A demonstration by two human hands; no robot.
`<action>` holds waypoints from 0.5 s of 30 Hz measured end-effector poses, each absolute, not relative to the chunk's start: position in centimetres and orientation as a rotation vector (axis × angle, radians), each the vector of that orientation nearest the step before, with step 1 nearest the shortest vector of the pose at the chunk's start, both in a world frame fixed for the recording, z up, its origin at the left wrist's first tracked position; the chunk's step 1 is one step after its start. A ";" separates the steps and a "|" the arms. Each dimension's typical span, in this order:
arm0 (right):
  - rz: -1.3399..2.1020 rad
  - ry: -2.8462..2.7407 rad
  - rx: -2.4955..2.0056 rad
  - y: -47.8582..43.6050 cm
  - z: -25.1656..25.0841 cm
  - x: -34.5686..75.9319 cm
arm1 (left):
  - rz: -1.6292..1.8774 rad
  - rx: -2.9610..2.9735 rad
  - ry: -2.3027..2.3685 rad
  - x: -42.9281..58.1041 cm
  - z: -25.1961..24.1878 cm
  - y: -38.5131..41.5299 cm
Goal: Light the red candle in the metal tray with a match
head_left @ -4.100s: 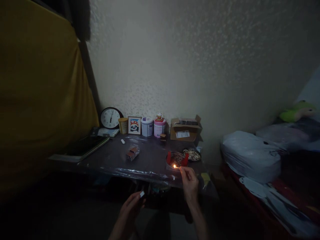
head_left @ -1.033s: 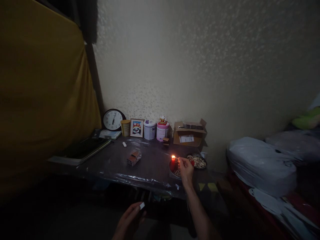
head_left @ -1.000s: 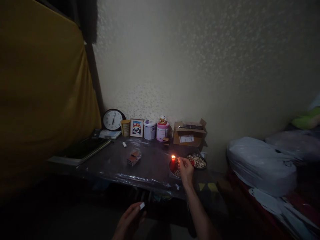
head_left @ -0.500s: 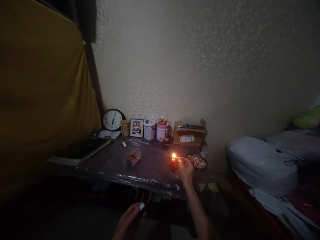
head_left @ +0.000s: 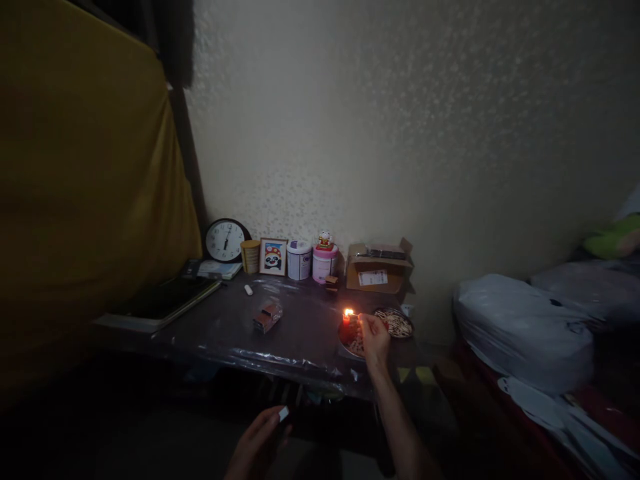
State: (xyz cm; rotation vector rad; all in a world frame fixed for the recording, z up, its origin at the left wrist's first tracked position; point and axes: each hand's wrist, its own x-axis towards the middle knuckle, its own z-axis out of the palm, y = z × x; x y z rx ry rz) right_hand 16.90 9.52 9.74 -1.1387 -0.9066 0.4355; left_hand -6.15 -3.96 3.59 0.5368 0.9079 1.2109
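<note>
A thin matchstick (head_left: 355, 315) is pinched in the fingertips of my right hand (head_left: 374, 339), its tip at the flame above a red candle (head_left: 346, 321). The candle stands on a round plate (head_left: 356, 351) scattered with small pieces. Just behind my right hand lies a second round dish (head_left: 395, 323) of pale sticks. Low in the view and nearer to me, my left hand (head_left: 260, 437) is closed around a small dark object with a white end (head_left: 283, 413), probably a matchbox; most of it is hidden in shadow.
Several things line the wall: a clock (head_left: 225, 240), a yellow cup (head_left: 251, 256), a panda picture (head_left: 273, 257), two tubs (head_left: 299, 260) and a cardboard box (head_left: 375, 271). A brown packet (head_left: 268, 317) lies mid-table. White bags (head_left: 520, 327) are at the right.
The flame at the candle has grown wider toward the match, which has shifted very slightly right with my right hand. My left hand has hardly moved.
</note>
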 end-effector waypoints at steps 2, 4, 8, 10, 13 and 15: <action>0.450 -0.918 -1.122 8.8 10.7 16.8 | 1.196 0.550 0.909 -6.2 3.5 -3.9; 0.460 -0.935 -1.104 7.6 12.2 16.9 | 1.186 0.568 0.893 -6.3 3.4 -3.9; 0.519 -0.934 -0.952 3.9 16.9 18.8 | 1.210 0.506 0.933 -6.5 2.9 -3.5; 0.589 -0.978 -0.779 2.0 19.0 20.6 | 1.200 0.467 0.967 -6.6 2.4 -3.2; 0.329 -1.066 -0.993 0.6 20.0 23.6 | 1.192 0.456 0.962 -6.5 1.9 -2.9; 0.101 -1.084 -1.238 0.6 19.4 25.3 | 1.217 0.453 0.956 -6.3 2.0 -3.0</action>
